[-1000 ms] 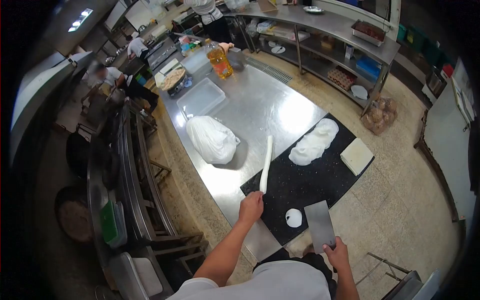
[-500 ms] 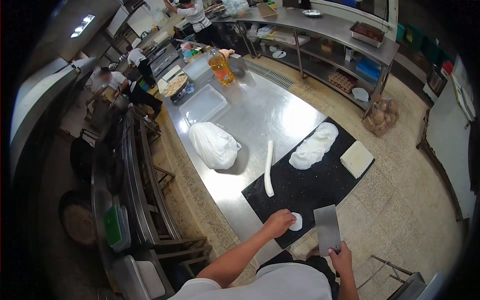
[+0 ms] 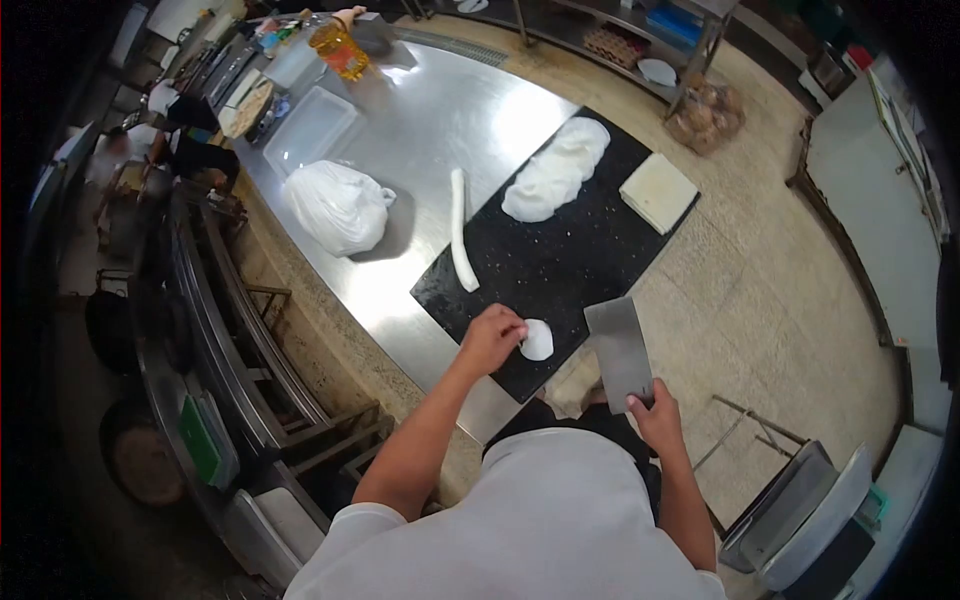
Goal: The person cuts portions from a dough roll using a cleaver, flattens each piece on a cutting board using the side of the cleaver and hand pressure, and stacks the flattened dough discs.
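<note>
On the black board (image 3: 560, 260), a small round white piece of dough (image 3: 537, 341) lies near the front edge. My left hand (image 3: 492, 340) pinches its left edge. A wide metal blade (image 3: 619, 350) is in my right hand (image 3: 655, 417), held by its lower end just off the board's right edge. A long white dough roll (image 3: 459, 230) lies partly on the board and partly on the steel. Toward the far end of the board sit a lumpy white dough mass (image 3: 557, 170) and a stack of square pale sheets (image 3: 658, 193).
Left of the roll, a white plastic bag (image 3: 338, 208) rests on the steel table (image 3: 440, 110). Farther back are a clear lid (image 3: 314, 130), an oil bottle (image 3: 339, 50) and a bowl (image 3: 246, 112). Co-workers stand at the far left. A metal rack is at lower right.
The view has tilted down. My left hand has gone from the near end of the dough roll to the small round piece. The blade is still in my right hand.
</note>
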